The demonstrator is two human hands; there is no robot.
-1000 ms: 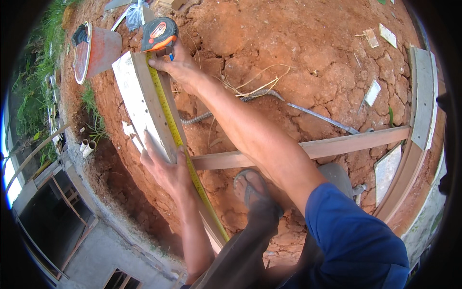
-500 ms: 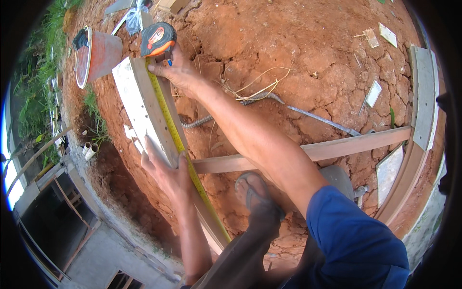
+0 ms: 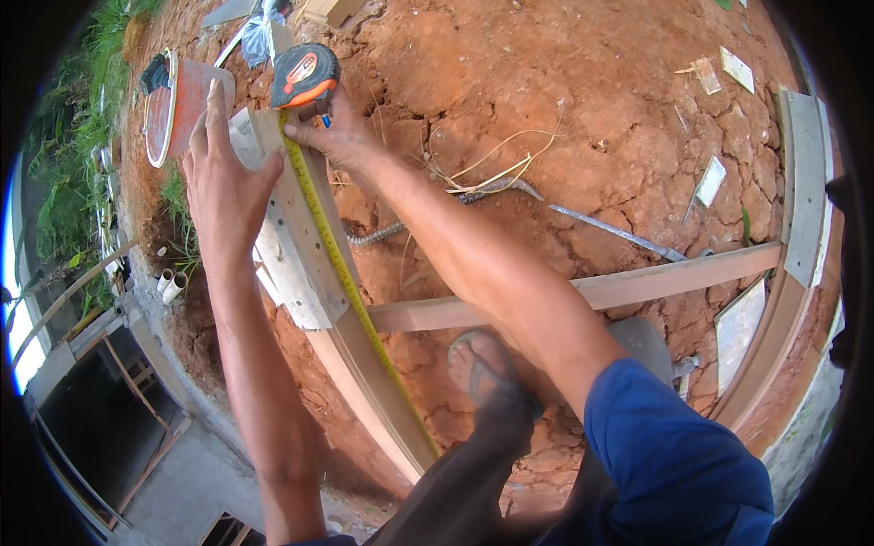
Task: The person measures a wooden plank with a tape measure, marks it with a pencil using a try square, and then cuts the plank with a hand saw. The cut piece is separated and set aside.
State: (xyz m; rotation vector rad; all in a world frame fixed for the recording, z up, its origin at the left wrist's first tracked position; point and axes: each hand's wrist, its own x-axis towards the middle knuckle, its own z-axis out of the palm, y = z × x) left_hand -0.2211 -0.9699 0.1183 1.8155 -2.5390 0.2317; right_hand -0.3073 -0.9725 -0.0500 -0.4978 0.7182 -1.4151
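Observation:
My right hand (image 3: 339,136) grips an orange and black tape measure (image 3: 305,75) at the far end of a long wooden plank (image 3: 360,364). Its yellow tape (image 3: 350,282) runs down along the plank toward my foot. My left hand (image 3: 223,173) lies flat, fingers apart, on a pale board (image 3: 291,259) fixed to the plank's left side, close beside the tape case. It holds nothing.
An orange bucket (image 3: 177,105) stands just beyond the plank's end. A cross plank (image 3: 655,278) runs right over cracked red earth, with a steel rebar (image 3: 601,227) and dry stems above it. My sandalled foot (image 3: 487,369) rests near the planks. Left, the ground drops to a lower level.
My left hand has slid up the pale board from its lower part to its far end, next to the tape case. The right hand holds the tape measure in place.

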